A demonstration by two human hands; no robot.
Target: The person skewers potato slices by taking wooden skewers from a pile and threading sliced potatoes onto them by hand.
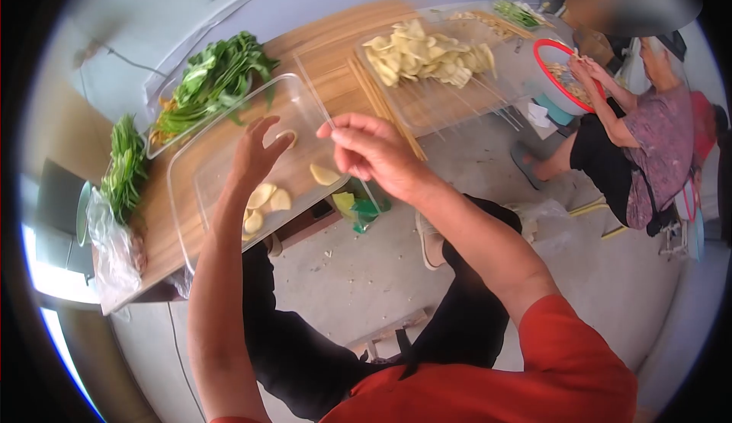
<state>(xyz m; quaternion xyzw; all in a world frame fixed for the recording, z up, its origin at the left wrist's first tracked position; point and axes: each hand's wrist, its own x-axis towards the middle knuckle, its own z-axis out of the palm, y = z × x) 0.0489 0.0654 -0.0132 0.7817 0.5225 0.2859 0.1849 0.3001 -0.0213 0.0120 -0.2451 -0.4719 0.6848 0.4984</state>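
Note:
My left hand (255, 152) is over the clear plastic tray (179, 187), thumb and fingers apart in a curve. A pale potato-like slice (289, 136) shows right by its thumb tip; whether they touch is hard to see. Several more pale slices (261, 196) lie in the tray below, and a single slice (325, 174) sits nearer my right hand. My right hand (374, 149) is closed in a pinch on a thin skewer (311, 88), which slants past the tray's right side. No slice is visible on the skewer.
Leafy greens (217, 72) lie at the back left, more greens (124, 164) beside a plastic bag (110, 240). Another tray (412, 114) holds a heap of pale slices (427, 53) and wooden sticks (381, 103). At right, a seated person (656, 133) handles food over a red-rimmed basin (540, 53).

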